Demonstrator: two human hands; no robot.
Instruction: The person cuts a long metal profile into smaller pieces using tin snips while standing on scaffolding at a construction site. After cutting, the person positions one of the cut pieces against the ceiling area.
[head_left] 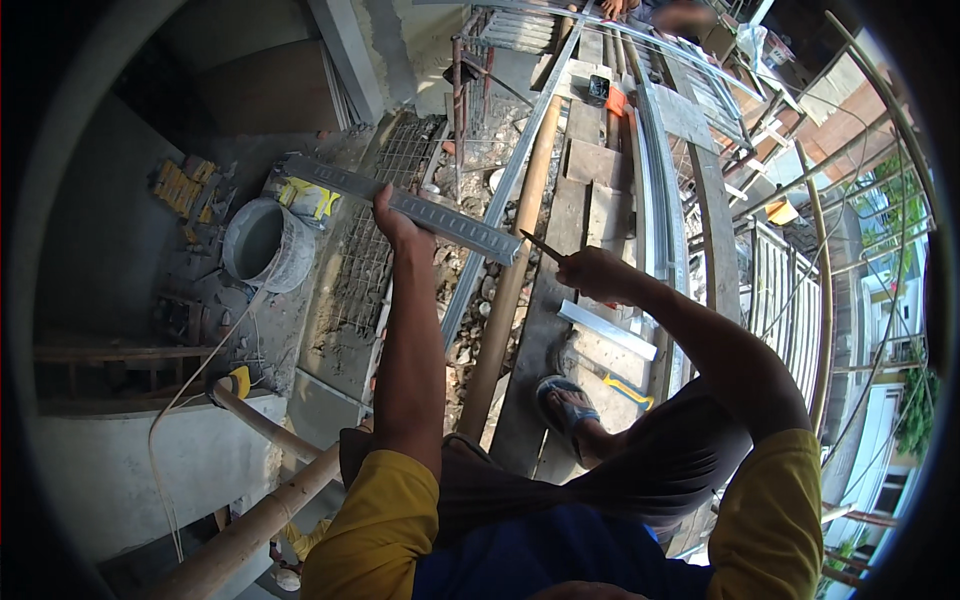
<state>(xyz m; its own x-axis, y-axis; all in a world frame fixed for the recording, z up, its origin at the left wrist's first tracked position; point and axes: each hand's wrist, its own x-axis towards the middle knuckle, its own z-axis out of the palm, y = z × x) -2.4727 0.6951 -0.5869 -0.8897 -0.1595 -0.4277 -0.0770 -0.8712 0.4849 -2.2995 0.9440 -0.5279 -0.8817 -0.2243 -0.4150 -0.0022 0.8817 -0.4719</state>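
My left hand (400, 222) is wrapped round a length of galvanized metal channel (450, 218), which slants across in front of me. Its right end lies by the dark, narrow tip of a hand tool (540, 243) in my right hand (592, 274). A bit of red shows below that fist, perhaps the tool's handle; its exact kind is unclear. I cannot tell whether the tip touches the channel. Under my right forearm, a short metal channel piece (608, 330) rests on the planks. A yellow-framed hacksaw (628, 391) lies near my sandalled foot (568, 408).
Wooden planks (560, 270), a bamboo pole (522, 225) and long metal channels (660, 190) run away from me above rubble. Left stand a large grey bucket (268, 245) and wire mesh (385, 230). An orange object (616, 102) lies ahead. Another person's hand (620, 8) shows at the top.
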